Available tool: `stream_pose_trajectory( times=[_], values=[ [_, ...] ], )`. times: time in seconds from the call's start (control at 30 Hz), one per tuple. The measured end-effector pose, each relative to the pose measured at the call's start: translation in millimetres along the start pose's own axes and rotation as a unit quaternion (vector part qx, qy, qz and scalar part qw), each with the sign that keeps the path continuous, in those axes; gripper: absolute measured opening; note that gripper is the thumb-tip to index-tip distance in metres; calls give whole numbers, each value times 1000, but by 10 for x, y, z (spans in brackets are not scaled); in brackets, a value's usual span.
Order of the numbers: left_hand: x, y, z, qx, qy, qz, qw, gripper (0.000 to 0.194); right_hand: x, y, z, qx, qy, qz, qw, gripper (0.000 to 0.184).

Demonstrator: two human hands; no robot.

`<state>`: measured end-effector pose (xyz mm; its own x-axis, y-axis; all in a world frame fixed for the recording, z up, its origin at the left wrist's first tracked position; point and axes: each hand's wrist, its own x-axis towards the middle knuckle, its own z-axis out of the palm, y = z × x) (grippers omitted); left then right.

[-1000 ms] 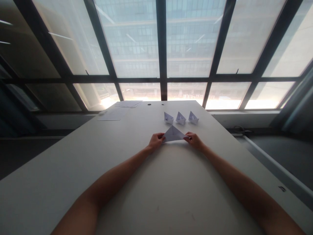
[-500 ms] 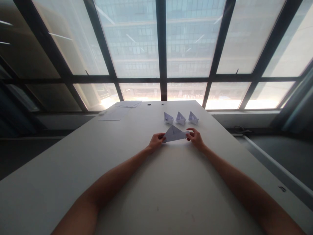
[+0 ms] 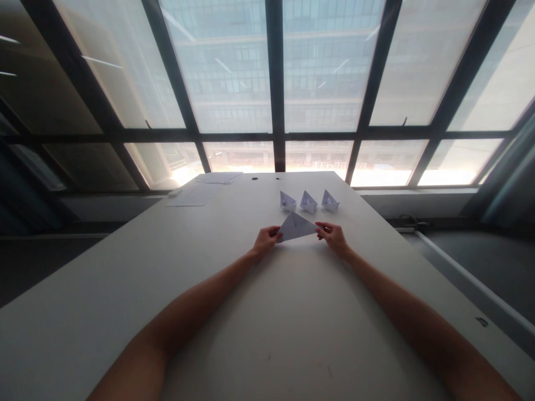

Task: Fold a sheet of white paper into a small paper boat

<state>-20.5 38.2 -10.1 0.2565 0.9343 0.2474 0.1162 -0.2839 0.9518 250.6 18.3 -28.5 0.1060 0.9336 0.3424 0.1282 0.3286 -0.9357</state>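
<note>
A white sheet of folded paper [image 3: 296, 228], triangular with a peak at the top and a crease down from it, is held up over the table between both hands. My left hand [image 3: 266, 240] pinches its left corner, thumb in front. At the right corner, my right hand [image 3: 332, 235] has its thumb and fingers closed on the paper's tip. Just beyond the folded paper stand three finished paper boats in a row: a left boat [image 3: 288, 201], a middle boat [image 3: 309, 201] and a right boat [image 3: 330, 201].
The long white table [image 3: 234, 334] stretches toward the windows. Flat paper sheets [image 3: 194, 195] lie at its far left, some overlapping. Two dark round spots, one a cable hole [image 3: 254, 179], mark the far end. A pale pipe [image 3: 472, 278] runs along the floor at right.
My right hand has closed its fingers onto the right corner; the small flap that stuck out there no longer shows. The folded paper has shifted slightly left.
</note>
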Motion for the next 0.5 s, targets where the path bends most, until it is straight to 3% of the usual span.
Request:
stream_pose_trajectory(
  times=[0.23,0.5],
  values=[
    [5,-3,-4,7,2,-5,1000,55,28,24,-31,-87,-1,-76,993,36],
    [21,-66,-24,11,-16,0,1000,51,38,62,-31,-57,3,-38,998,37]
  ],
)
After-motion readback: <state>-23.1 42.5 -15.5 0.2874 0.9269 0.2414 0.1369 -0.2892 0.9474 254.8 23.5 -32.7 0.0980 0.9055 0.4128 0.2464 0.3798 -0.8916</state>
